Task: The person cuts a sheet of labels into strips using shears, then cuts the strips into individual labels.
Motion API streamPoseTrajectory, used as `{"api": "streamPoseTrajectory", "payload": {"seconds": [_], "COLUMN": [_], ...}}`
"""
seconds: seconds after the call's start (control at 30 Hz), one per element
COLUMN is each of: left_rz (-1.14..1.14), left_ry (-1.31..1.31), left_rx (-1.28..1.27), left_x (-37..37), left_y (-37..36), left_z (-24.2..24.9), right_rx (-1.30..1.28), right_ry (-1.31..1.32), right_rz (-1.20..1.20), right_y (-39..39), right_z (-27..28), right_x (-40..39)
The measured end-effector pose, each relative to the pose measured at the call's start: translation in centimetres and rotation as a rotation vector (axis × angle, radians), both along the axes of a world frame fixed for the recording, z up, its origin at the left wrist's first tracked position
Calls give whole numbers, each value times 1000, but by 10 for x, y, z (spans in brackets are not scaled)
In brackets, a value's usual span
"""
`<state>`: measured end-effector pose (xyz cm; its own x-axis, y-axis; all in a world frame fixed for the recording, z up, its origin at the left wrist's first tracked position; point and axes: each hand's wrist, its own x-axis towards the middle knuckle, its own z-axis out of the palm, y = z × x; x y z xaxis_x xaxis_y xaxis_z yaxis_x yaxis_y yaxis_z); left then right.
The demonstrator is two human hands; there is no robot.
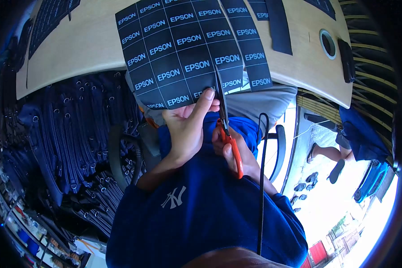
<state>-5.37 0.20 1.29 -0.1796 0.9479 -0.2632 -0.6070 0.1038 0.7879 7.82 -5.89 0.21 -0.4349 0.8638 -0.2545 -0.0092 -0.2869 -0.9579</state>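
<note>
A black sheet printed with a grid of EPSON labels spans the table edge. My left hand pinches its lower edge, thumb on top. My right hand is closed round orange-handled scissors, whose blades point up the sheet along a line between label columns. A cut strip of labels lies on the right, parted from the sheet by a narrow gap.
The pale wooden table curves around the front. A roll of tape and a dark object sit at its right. Dark straps with metal rings hang at left. Another person's leg shows at right.
</note>
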Motion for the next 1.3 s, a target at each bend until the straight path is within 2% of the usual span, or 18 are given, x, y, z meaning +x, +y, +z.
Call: {"api": "streamPoseTrajectory", "payload": {"seconds": [0.63,0.97,1.13,1.3], "left_rz": [-43,-82,-101,-77], "left_ry": [11,52,47,-3], "left_rx": [-11,-39,-44,-70], "left_x": [-2,-5,-7,-5], "left_y": [0,0,-3,-5], "left_z": [9,15,13,12], "right_rx": [84,103,84,44], "right_ry": [-296,-274,-162,-178], "right_rz": [-19,-4,62,-25], "right_y": [0,0,7,14], "right_z": [9,10,15,20], "right_x": [1,1,1,-9]}}
